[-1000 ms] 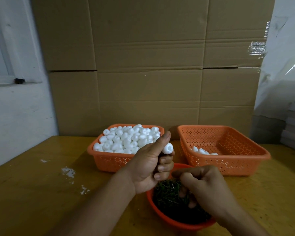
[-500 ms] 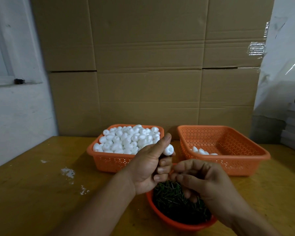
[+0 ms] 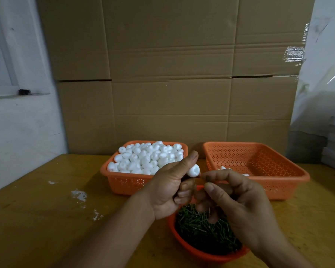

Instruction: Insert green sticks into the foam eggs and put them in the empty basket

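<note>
I have my left hand (image 3: pixel 168 192) curled round one foam egg (image 3: pixel 193 170), blunt end turned toward my right hand (image 3: pixel 238 202) — whose fingertips pinch together as if on a stick, too fine to see. Both hover above the bowl of green sticks (image 3: pixel 205 232); the near-empty basket (image 3: pixel 259 182) waits just behind it, on the right.
</note>
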A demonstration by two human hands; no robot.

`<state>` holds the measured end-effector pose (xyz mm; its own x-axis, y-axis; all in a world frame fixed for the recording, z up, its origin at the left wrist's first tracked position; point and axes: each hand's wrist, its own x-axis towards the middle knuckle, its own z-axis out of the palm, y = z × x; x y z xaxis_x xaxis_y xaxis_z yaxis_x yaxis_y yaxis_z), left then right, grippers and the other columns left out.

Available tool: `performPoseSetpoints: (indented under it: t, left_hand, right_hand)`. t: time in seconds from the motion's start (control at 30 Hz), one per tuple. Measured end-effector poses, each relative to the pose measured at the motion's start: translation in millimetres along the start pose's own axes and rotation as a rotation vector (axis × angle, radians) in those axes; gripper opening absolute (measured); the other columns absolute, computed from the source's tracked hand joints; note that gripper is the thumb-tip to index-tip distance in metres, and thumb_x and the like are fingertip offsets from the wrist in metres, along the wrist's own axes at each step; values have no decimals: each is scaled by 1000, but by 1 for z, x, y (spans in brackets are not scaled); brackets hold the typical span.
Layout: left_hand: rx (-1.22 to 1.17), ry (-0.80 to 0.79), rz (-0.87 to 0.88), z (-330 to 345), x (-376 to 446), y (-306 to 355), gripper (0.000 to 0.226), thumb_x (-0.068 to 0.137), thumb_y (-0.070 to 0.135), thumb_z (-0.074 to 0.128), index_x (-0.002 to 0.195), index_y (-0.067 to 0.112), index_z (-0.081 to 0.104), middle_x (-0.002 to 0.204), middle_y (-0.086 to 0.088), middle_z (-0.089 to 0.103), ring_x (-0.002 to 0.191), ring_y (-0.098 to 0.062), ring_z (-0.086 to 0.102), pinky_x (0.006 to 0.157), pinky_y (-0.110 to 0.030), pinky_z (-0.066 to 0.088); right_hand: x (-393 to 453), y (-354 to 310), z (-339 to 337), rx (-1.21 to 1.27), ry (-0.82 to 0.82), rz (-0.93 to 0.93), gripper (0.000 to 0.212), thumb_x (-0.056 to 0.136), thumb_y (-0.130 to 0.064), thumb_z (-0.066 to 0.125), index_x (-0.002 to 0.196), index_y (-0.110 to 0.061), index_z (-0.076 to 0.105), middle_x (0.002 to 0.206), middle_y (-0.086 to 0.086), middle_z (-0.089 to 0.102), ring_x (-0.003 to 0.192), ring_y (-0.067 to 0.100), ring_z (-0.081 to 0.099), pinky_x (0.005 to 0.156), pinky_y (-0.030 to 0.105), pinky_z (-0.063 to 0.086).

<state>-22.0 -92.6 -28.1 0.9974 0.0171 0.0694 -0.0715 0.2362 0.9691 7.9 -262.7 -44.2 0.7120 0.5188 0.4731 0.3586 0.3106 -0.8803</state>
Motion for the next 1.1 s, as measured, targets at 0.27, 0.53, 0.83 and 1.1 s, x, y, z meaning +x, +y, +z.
performPoseSetpoints:
  t: [0.27, 0.53, 0.83, 1.1]
  left_hand:
    - [48, -22, 9, 3, -1, -1, 50, 74, 69, 69, 55, 25, 56, 45, 4, 36, 39, -7, 29, 39, -19, 24]
    - [90, -25, 31, 6, -2, -2, 55, 78, 69, 69, 54, 22, 51, 42, 2, 34, 37, -9, 28, 39, -21, 20]
    - [139, -11, 70, 10, -4, -1, 49, 84, 59, 67, 59, 19, 52, 44, 1, 33, 37, -8, 26, 39, -21, 19]
    - [217, 37, 174, 15, -7, 5, 45, 74, 53, 71, 68, 13, 53, 45, 1, 37, 36, -7, 29, 38, -18, 21]
  right_hand:
    - [-4, -4, 4, -107, -7, -102, 15, 82, -27, 66, 93, -30, 75, 73, 3, 78, 61, 20, 74, 54, 23, 57]
    - [-4, -4, 4, -198, 54, -107, 16, 80, -26, 67, 87, -13, 75, 67, 4, 75, 51, 20, 70, 48, 23, 55]
    - [-4, -6, 4, -232, 143, -83, 17, 71, -30, 73, 76, -14, 76, 61, 11, 72, 47, 26, 67, 47, 34, 55]
    - [-9, -8, 4, -379, 196, -200, 13, 73, -37, 74, 78, -26, 78, 61, 1, 72, 48, 16, 68, 48, 42, 57]
